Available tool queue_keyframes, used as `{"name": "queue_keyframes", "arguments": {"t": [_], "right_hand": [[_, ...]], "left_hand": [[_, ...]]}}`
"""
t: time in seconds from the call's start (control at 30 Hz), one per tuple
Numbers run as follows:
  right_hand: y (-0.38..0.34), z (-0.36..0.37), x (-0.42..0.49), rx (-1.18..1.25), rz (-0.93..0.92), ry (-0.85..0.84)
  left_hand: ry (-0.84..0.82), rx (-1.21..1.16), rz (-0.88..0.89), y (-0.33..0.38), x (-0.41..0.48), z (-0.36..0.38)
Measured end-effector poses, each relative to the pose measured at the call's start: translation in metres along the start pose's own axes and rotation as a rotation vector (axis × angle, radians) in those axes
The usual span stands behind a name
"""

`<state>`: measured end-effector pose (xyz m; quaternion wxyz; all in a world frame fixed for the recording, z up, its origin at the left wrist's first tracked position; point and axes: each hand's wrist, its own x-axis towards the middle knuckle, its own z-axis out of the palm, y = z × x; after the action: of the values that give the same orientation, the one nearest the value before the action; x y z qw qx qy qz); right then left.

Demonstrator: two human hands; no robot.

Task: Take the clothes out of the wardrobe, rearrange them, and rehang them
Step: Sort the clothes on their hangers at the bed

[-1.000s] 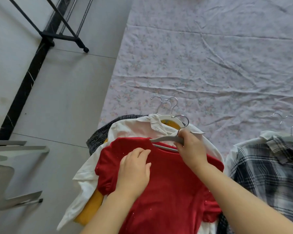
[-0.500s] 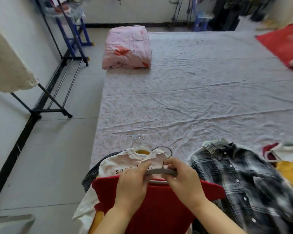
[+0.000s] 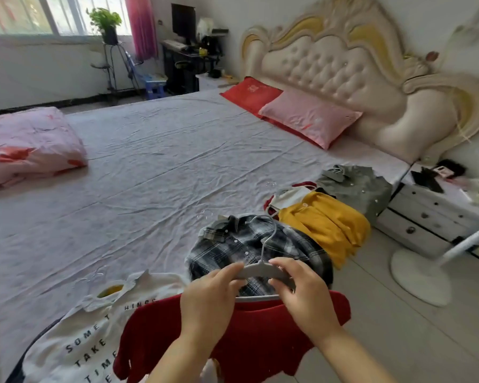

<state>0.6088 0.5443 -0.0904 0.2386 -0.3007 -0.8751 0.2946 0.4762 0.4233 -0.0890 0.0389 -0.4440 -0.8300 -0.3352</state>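
At the far left a folded pink quilt [image 3: 25, 145] lies on the bed [image 3: 150, 175], whose pale sheet is creased all over. Nearer, at the bed's near edge, a white T-shirt [image 3: 67, 327] with black lettering lies flat, something yellow showing at its collar (its hanger hook is hard to make out against the sheet).

Just right of it the red top [image 3: 260, 341] hangs from a grey hanger [image 3: 256, 270], lifted clear above the near edge of the bed, partly over the white T-shirt. The left hand [image 3: 208, 297] pinches the hanger's left arm between thumb and curled fingers. The right hand [image 3: 304, 297] is wrapped round the hanger's right arm. The wire hook stands up between them.

Behind the hanger a plaid shirt [image 3: 246, 244] lies on the bed. Further right come a mustard cardigan [image 3: 327, 219] hanging over the edge of the bed and a grey shirt [image 3: 357, 183] beyond it. A pink pillow [image 3: 310, 117] leans at the headboard [image 3: 371, 64]. On the floor to the right stand a white nightstand [image 3: 426, 211] and a round white fan base [image 3: 418, 275].
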Motion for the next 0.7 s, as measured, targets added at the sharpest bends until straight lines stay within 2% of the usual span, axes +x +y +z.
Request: {"name": "queue_keyframes", "arguments": {"t": [0.17,0.47,0.7], "right_hand": [[0.080,-0.087,-0.027,-0.104,0.048,0.092],[0.250,-0.242,-0.059,-0.203,0.076,0.173],[0.338,-0.308,-0.028,-0.265,0.062,0.260]], "left_hand": [[-0.065,-0.055,0.080,0.098,0.011,0.063],[-0.187,-0.183,-0.002,0.287,0.022,0.197],[-0.269,-0.264,-0.032,0.364,0.061,0.273]]}}
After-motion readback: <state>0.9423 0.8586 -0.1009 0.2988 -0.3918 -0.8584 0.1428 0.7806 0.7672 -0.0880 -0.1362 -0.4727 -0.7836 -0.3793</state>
